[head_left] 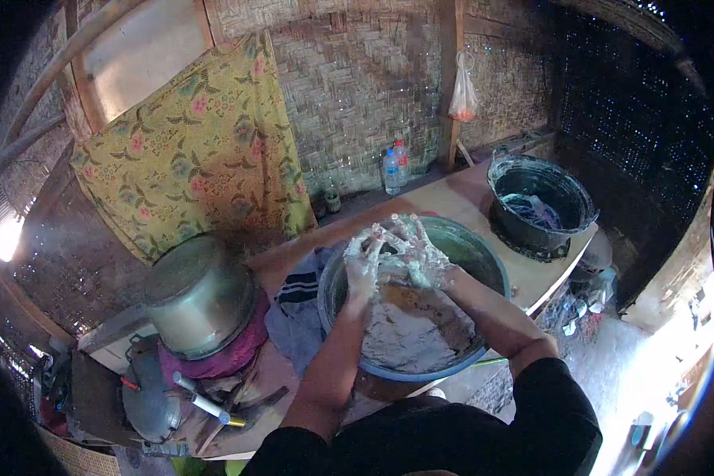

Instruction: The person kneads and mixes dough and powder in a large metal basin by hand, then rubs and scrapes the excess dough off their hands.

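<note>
My left hand [362, 262] and my right hand [422, 258] are raised over the far half of a large blue-rimmed basin [496, 278]. Sticky pale dough coats the fingers and palms of both. The fingertips meet or nearly meet between them; whether they touch I cannot tell. My right hand has its fingers spread, and those of my left hand are bent but apart. Below them, white flour [404, 337] heaps in the near part of the basin, with a brownish wet patch [408, 297] behind it.
A black bucket [504, 178] stands at the table's right end. Two plastic bottles [391, 173] are by the woven wall. Left of the basin lie a grey cloth [297, 317], an upturned metal pot [194, 297] on pink cloth, and a white-handled tool [206, 403].
</note>
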A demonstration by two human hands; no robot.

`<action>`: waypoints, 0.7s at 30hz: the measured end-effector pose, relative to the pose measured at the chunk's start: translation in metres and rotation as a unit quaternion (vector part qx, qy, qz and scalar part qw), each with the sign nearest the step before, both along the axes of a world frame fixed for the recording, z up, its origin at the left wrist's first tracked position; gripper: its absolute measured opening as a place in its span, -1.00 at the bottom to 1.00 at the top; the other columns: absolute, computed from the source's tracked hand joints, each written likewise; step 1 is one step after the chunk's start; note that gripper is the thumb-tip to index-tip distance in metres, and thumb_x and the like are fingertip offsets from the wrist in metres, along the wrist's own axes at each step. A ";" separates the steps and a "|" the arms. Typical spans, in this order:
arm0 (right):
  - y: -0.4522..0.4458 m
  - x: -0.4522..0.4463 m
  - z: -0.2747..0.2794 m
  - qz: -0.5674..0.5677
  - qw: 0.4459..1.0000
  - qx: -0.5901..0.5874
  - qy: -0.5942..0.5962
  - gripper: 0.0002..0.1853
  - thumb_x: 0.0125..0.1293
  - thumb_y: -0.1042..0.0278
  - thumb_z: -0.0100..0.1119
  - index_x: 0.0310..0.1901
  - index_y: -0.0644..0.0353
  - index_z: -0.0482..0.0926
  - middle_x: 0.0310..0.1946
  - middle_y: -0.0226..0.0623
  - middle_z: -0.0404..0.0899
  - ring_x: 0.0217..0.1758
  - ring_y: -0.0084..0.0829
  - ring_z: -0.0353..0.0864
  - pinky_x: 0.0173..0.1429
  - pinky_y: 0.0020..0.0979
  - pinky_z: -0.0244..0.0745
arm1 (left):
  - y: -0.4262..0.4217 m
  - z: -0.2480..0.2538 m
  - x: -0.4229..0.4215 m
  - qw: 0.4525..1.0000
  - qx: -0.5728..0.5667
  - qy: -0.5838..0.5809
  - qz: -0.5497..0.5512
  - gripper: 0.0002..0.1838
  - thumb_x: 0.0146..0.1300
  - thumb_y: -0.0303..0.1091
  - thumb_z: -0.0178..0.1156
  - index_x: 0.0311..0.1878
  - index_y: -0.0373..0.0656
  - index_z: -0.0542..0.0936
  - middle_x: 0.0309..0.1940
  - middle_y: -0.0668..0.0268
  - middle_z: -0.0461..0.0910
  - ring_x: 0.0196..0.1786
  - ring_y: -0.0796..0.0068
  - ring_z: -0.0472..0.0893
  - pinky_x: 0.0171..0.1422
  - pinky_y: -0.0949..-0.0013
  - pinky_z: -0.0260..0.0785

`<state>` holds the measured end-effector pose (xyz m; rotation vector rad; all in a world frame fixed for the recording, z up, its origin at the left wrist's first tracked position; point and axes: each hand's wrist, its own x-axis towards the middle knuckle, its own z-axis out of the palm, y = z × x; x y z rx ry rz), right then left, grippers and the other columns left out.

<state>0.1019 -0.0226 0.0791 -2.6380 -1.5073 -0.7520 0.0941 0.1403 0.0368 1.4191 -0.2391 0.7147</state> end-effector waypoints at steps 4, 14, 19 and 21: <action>0.000 -0.008 0.007 0.118 0.983 0.136 0.030 -0.61 0.14 0.12 0.18 0.05 -0.14 0.51 0.32 -0.22 0.13 0.42 -0.02 -0.07 0.41 0.09 -0.27 | 0.013 -0.010 0.004 0.996 -0.028 0.067 -0.049 -0.76 0.20 -0.32 0.16 -0.16 -0.30 0.54 -0.21 0.27 0.57 -0.15 0.52 0.53 -0.08 0.47 0.34; -0.015 0.034 -0.023 0.079 0.781 0.472 0.401 -0.74 0.22 0.34 0.14 -0.08 0.21 0.50 -0.13 -0.15 0.54 -0.03 -0.32 0.51 0.08 -0.31 0.38 | -0.003 0.008 -0.009 0.863 -0.273 0.110 -0.410 -0.32 0.32 0.21 -0.33 0.39 0.05 -0.04 0.30 0.13 0.16 0.29 0.09 0.25 0.38 0.10 0.02; -0.013 0.037 -0.026 0.136 0.731 0.512 0.429 -0.76 0.18 0.46 0.18 -0.09 0.24 0.48 -0.18 -0.31 0.56 -0.10 -0.45 0.51 -0.03 -0.40 0.44 | -0.002 0.018 -0.016 0.879 -0.218 0.190 -0.380 -0.34 0.29 0.27 -0.36 0.40 0.26 -0.07 0.33 0.16 0.12 0.28 0.07 0.25 0.36 0.03 -0.01; -0.013 0.017 0.000 0.123 0.682 0.562 0.451 -0.79 0.18 0.44 0.19 -0.15 0.26 0.51 -0.23 -0.32 0.58 -0.16 -0.49 0.53 -0.08 -0.43 0.47 | -0.001 0.013 -0.011 0.841 -0.271 0.136 -0.448 -0.32 0.27 0.30 -0.38 0.40 0.26 -0.07 0.33 0.16 0.12 0.27 0.06 0.26 0.35 0.01 0.00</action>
